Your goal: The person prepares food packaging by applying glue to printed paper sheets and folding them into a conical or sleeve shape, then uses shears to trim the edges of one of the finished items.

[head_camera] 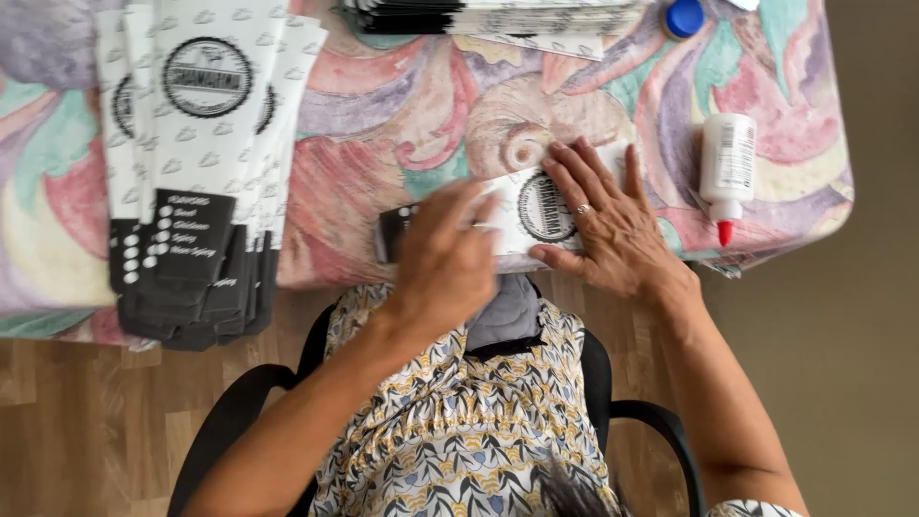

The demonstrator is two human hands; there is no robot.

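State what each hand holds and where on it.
Neither hand grips anything. Both press flat on a white-and-black printed paper bag lying on the table: the right hand on its round emblem end, the left hand, blurred, over its black end.

table (383, 115), swirl-pattern cloth | paper bags (196, 144), glue bottle (728, 168), blue cap (683, 16), flat stack (498, 17)

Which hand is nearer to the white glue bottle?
Right. The right hand lies flat on the paper bag, close beside the glue bottle; the left hand is farther away across the bag.
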